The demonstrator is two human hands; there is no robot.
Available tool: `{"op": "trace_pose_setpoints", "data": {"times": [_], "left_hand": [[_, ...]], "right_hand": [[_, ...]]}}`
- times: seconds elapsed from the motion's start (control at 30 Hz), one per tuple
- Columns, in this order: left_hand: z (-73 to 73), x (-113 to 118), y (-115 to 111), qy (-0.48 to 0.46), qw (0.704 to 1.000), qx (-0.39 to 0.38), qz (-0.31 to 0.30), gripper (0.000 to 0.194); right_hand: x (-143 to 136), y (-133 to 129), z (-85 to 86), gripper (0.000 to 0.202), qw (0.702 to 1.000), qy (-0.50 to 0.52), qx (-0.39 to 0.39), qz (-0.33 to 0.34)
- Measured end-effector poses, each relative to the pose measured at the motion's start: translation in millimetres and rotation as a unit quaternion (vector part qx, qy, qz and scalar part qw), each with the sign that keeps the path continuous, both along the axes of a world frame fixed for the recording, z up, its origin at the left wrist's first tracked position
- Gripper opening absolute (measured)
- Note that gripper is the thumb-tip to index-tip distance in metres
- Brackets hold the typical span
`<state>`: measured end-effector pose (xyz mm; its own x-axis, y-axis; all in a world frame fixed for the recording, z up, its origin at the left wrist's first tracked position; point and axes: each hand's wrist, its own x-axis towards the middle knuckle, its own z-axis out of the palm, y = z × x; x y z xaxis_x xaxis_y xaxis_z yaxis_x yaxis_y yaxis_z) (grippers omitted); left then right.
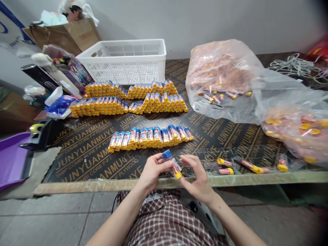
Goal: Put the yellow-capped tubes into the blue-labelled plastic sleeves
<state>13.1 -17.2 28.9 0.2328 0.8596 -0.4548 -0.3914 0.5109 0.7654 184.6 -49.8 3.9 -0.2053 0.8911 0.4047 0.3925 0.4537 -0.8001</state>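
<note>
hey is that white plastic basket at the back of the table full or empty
Cannot tell for sure. The white slotted plastic basket looks empty: nothing shows above its rim and the far inner wall is bare, but its floor is hidden.

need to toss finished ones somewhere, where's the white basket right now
In the head view the white basket sits at the back of the board, left of centre against the wall, just behind the far rows of tubes and left of the plastic bag.

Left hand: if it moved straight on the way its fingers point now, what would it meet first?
The left hand points to the right, toward the right hand. First in its line is the small tube with a blue cap and yellow end, which both hands already hold; just beyond it, the right hand's fingertips.
</note>
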Motion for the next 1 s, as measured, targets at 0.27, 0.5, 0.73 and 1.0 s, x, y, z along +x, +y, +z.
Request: {"op": "trace_pose_setpoints", "data": {"times": [0.27,0.5,0.73,1.0], "left_hand": [[0.9,7,-10,0.016,0.995,-0.018,-0.094,0.031],[2.0,9,-11,0.011,0.994,-0.025,-0.104,0.034],[3.3,10,-14,0.01,0.995,-0.026,-0.099,0.033],[-7.9,-4,0,0.229,0.966,0.103,-0.058,0.033]], "right_hand": [[8,9,8.7,0.087,0.992,-0.012,-0.027,0.127],[7,7,5.3,0.086,0.992,0.017,-0.035,0.123],[5,5,3.0,0.087,0.992,0.034,-0.04,0.117],[5,48,28.7,0.079,0.993,-0.067,0.072,0.068]]}}
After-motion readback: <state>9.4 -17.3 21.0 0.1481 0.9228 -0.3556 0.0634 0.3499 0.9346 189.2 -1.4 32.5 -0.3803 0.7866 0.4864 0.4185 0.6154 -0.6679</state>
